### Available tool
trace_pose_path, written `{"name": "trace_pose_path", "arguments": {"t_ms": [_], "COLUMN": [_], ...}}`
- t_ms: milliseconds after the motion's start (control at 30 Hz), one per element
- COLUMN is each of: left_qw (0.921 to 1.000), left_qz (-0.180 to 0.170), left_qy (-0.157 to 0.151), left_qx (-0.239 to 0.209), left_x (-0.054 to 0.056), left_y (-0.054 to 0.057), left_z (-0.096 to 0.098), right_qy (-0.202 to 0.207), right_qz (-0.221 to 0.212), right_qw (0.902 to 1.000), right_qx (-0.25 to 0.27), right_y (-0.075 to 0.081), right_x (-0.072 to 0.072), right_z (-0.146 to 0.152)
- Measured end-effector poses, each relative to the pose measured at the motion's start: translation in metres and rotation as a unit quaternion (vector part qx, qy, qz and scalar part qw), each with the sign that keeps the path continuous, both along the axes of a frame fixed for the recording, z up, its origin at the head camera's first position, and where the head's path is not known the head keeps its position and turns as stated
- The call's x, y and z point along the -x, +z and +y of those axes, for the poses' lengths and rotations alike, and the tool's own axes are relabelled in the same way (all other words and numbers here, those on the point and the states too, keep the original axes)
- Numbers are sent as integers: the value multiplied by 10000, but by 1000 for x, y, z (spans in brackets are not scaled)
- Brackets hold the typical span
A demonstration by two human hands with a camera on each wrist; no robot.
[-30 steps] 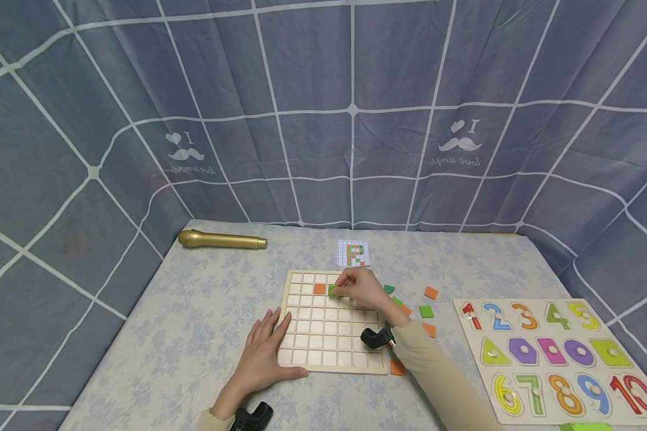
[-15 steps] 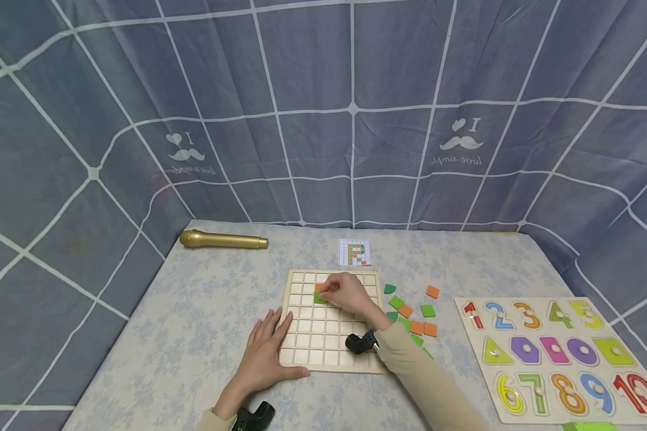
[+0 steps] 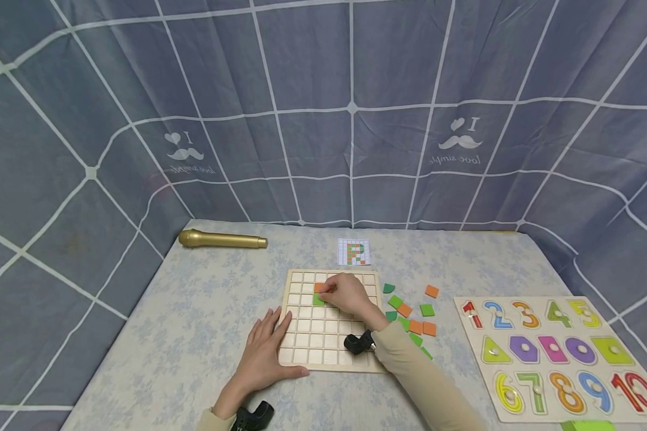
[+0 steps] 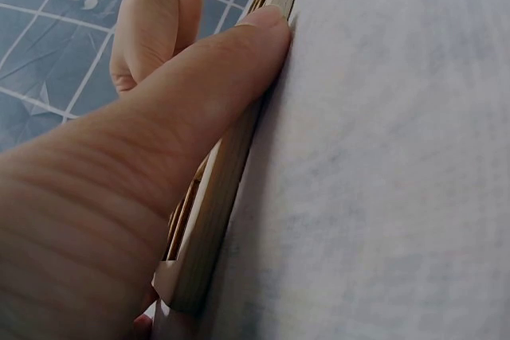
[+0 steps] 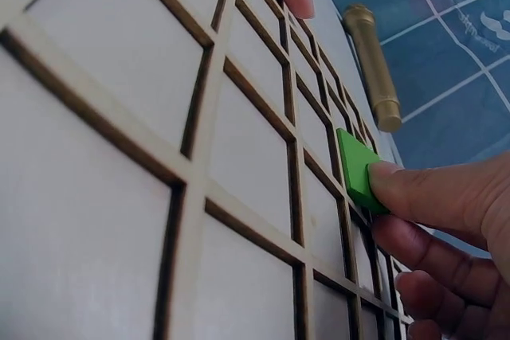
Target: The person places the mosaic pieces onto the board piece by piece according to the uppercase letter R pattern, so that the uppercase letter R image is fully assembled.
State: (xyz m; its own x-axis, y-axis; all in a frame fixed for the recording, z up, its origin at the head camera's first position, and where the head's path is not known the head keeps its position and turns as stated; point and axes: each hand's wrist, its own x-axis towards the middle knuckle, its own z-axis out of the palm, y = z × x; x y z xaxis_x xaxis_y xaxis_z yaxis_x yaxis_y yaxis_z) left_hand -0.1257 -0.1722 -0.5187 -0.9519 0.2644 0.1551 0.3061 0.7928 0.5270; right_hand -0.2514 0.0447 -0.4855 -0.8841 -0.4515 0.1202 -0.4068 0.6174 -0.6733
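A pale wooden grid board lies on the table. My right hand pinches a green square tile between thumb and fingers, low over the grid; in the right wrist view the tile stands tilted at a cell. Directly behind this spot an orange square tile sits in the grid, partly covered by my fingers. My left hand is spread at the board's near left corner, fingers along the left side. Its thumb presses against the near edge in the left wrist view.
Several loose orange and green tiles lie right of the board. Behind it is a small pattern card. A gold microphone lies at back left. A number-and-shape puzzle board takes up the right side.
My right hand has moved left and slightly nearer with the green tile, from right of the orange tile to the cell in front of it. My left hand stays put.
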Motion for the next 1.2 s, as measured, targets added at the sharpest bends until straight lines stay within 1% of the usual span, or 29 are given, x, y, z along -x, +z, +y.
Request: {"name": "trace_pose_path", "arguments": {"t_ms": [100,200,367,433,567,733,867,1033,1200], "left_qw": [10000,10000,9998,9996,9999,9999,9998,9998,9998], "left_qz": [-96,-76,201,252,101,-89,-168,-178,-125], "left_qy": [-2,-1,-60,-89,-74,-32,-25,-45,-57], "left_qx": [-22,-62,-52,-51,-70,-72,-64,-69,-122], "left_x": [0,0,0,0,0,-1,0,1,0], "left_y": [0,0,-2,-2,-1,1,1,0,0], "left_z": [0,0,-1,-1,0,0,1,0,-1], "right_qy": [24,58,129,192,341,407,206,-269,-812], "right_qz": [58,51,47,14,-47,173,433,649,697], "right_qw": [10000,10000,9999,9998,9994,9988,9980,9955,9928], "right_qx": [-37,-62,-85,-66,2,191,403,644,534], "right_y": [-1,-1,-2,-2,-2,-1,2,7,16], "right_x": [0,0,0,-1,-3,-5,-6,-3,-1], "right_z": [0,0,0,1,5,15,31,60,91]}}
